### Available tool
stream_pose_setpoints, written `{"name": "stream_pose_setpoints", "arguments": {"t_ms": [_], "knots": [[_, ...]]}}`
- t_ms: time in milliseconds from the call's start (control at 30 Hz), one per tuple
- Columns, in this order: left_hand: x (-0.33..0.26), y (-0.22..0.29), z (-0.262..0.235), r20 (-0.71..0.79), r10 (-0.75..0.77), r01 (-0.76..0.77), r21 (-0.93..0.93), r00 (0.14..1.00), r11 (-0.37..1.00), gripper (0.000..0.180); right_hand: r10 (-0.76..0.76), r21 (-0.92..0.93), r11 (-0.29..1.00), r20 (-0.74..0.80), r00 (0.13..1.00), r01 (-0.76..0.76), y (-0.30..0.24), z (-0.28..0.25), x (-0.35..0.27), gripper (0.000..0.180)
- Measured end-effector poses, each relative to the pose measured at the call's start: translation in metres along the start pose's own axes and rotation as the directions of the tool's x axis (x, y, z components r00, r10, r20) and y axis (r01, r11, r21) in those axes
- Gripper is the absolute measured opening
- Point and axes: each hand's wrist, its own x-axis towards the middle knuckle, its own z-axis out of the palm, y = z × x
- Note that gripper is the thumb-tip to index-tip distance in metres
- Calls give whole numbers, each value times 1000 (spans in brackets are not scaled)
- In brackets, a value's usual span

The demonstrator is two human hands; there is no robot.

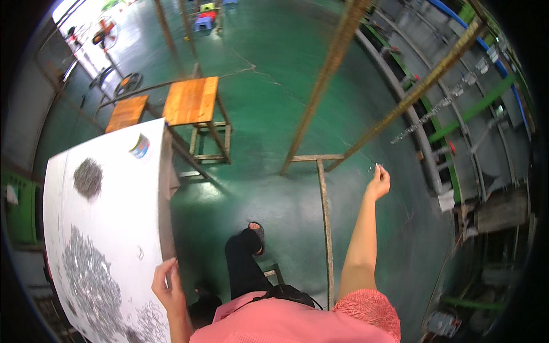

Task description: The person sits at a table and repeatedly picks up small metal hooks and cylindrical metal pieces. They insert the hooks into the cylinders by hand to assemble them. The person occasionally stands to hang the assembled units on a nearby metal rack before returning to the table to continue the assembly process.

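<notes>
My right hand (378,183) is stretched out to the right over the floor. Its fingers pinch a small shiny metal piece (372,168), whose exact kind is too small to tell. Beside the edge of the white-topped table (131,197), my left hand (169,284) has its fingers curled toward the thumb; whatever lies between them cannot be made out. A large heap of small silvery metal pieces (91,277) covers the table's near left part, with loose ring-like pieces (150,320) nearby. Farther back are a dark round pile (87,178) and a small printed tin (139,146).
Wooden stools (191,102) stand beyond the table. A rusty metal frame (324,217) rises before me, its bars slanting up between my arms and beyond. Strung shiny pieces (452,97) hang at the right, by green bars and grey pipes (400,97). A fan (104,31) stands far left.
</notes>
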Motion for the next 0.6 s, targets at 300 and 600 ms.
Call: {"name": "stream_pose_setpoints", "arguments": {"t_ms": [300, 600], "knots": [[-30, 172, -105, -400, 580, -457, 365, 709, 811, 6, -3, 170, 982, 434, 901, -79, -101, -41, -167, 20], [-136, 120, -221, -543, 661, -670, 222, 518, 708, 14, -272, 410, 893, 820, 504, -185, -199, -36, -338, 17]]}}
